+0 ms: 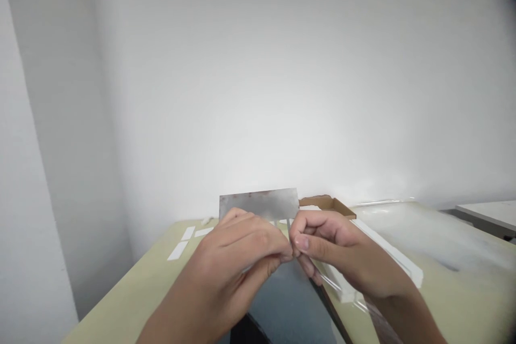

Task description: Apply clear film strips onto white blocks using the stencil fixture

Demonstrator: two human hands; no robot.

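Grip narrow; L hand [236, 252], R hand [332, 244] pinch thin strip [288, 229]; 3 white pcs [178, 250] on table [121, 301]; 1 metal plate [258, 204] behind

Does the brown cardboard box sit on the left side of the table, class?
No, the brown cardboard box sits beyond the right hand, on the right of the table.

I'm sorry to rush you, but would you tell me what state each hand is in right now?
Left hand: closed, pinching a thin strip.
Right hand: closed, pinching the same strip.
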